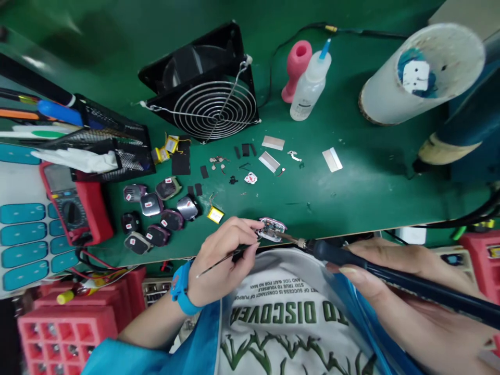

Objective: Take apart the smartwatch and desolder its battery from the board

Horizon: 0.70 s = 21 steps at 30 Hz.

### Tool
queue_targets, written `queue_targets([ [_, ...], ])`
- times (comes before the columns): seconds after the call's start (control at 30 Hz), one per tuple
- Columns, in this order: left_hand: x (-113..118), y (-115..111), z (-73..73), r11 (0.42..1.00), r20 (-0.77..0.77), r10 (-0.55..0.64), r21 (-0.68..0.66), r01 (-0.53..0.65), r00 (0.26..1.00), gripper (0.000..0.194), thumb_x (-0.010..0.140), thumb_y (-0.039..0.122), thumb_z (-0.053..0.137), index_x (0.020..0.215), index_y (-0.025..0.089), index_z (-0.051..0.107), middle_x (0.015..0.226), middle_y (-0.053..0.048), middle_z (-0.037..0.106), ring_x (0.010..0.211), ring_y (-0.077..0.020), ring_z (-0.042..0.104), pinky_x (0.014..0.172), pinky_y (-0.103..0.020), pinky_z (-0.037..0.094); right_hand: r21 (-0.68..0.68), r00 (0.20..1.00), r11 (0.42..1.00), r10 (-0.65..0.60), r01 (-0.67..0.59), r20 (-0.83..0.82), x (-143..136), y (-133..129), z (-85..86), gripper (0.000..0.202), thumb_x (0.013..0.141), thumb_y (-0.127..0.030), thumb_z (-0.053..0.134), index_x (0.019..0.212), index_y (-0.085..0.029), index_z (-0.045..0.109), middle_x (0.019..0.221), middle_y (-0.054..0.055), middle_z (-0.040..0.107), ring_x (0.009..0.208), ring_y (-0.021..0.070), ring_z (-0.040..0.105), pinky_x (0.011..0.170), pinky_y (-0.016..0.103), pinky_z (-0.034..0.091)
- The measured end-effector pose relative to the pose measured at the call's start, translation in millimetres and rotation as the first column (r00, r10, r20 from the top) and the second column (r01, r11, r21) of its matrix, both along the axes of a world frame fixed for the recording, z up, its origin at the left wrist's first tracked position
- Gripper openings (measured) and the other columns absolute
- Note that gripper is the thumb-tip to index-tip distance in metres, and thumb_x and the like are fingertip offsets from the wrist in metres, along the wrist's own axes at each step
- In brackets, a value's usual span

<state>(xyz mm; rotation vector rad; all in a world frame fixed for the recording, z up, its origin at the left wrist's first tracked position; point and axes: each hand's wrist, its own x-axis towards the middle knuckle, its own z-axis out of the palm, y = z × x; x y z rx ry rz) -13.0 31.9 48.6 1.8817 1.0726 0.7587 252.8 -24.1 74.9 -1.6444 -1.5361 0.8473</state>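
A small opened device (272, 229) with a purple rim and a bare circuit board lies at the table's near edge. My left hand (224, 260) is closed on slim metal tweezers (217, 264), their tip end by the board's left side. A fingertip of that hand touches the device's edge. My right hand (417, 286) grips a soldering iron (339, 255) with a dark handle. The iron's tip is at the right part of the board; whether it touches cannot be made out. Left of the device lies a small yellow battery (215, 214) with wires.
Several watch-like cases (172, 220) sit at the left, beside a red multimeter (74, 208) and a mesh tool holder (113, 140). Behind are a fan (211, 99), a dropper bottle (308, 88) and a white tube (414, 78). Metal strips (269, 162) and tiny parts lie mid-table.
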Motion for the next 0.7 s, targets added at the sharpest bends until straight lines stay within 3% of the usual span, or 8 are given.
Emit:
queue_targets([
  [0.1, -0.8, 1.7, 2.4, 1.0, -0.016, -0.019, -0.013, 0.019, 1.0, 0.022, 0.091, -0.003, 0.06, 0.093, 0.018, 0.056, 0.088, -0.004, 0.066, 0.107, -0.0216, 0.074, 0.085, -0.031, 0.062, 0.013, 0.997, 0.999, 0.046, -0.047, 0.07, 0.9, 6.6, 3.3, 0.013, 0.093, -0.038, 0.069, 0.105, -0.032, 0.072, 0.091, -0.001, 0.08, 0.073, 0.025, 0.078, 0.054, 0.038, 0.06],
  [0.27, -2.4, 2.9, 3.9, 0.999, -0.026, -0.032, 0.008, 0.032, 0.999, 0.02, 0.091, -0.002, 0.061, 0.097, 0.017, 0.056, 0.092, -0.005, 0.065, 0.108, -0.0213, 0.074, 0.088, -0.031, 0.062, 0.0, 0.987, 0.991, 0.134, -0.134, 0.09, -0.8, 15.9, 6.8, 0.014, 0.096, -0.04, 0.063, 0.101, -0.03, 0.071, 0.088, 0.0, 0.08, 0.071, 0.0239, 0.079, 0.052, 0.034, 0.063],
  [0.53, 0.8, 6.3, 7.5, 0.997, -0.097, -0.064, 0.03, 0.067, 0.993, 0.019, 0.093, 0.0, 0.06, 0.097, 0.018, 0.056, 0.094, -0.006, 0.067, 0.106, -0.0218, 0.074, 0.085, -0.032, 0.062, 0.033, 0.99, 0.997, 0.073, -0.077, 0.117, -8.9, 16.8, 7.1, 0.011, 0.097, -0.039, 0.063, 0.096, -0.032, 0.072, 0.084, -0.004, 0.08, 0.068, 0.0232, 0.079, 0.052, 0.033, 0.063],
  [0.63, 0.1, 6.5, 7.0, 0.995, -0.108, -0.084, 0.039, 0.088, 0.991, 0.019, 0.093, -0.001, 0.058, 0.096, 0.017, 0.055, 0.092, -0.006, 0.067, 0.108, -0.0209, 0.073, 0.086, -0.03, 0.062, 0.033, 0.99, 0.996, 0.078, -0.083, 0.12, -9.1, 22.7, 9.8, 0.013, 0.098, -0.039, 0.062, 0.093, -0.034, 0.072, 0.082, -0.005, 0.08, 0.064, 0.0221, 0.078, 0.045, 0.032, 0.059],
  [0.7, -0.7, 5.9, 6.7, 0.994, -0.123, -0.094, 0.041, 0.1, 0.988, 0.019, 0.093, -0.002, 0.058, 0.097, 0.017, 0.055, 0.094, -0.006, 0.066, 0.11, -0.0205, 0.072, 0.087, -0.029, 0.061, 0.012, 0.98, 0.987, 0.158, -0.16, 0.122, -9.4, 26.8, 11.4, 0.021, 0.1, -0.04, 0.057, 0.087, -0.034, 0.072, 0.078, -0.005, 0.079, 0.06, 0.0202, 0.077, 0.036, 0.03, 0.053],
])
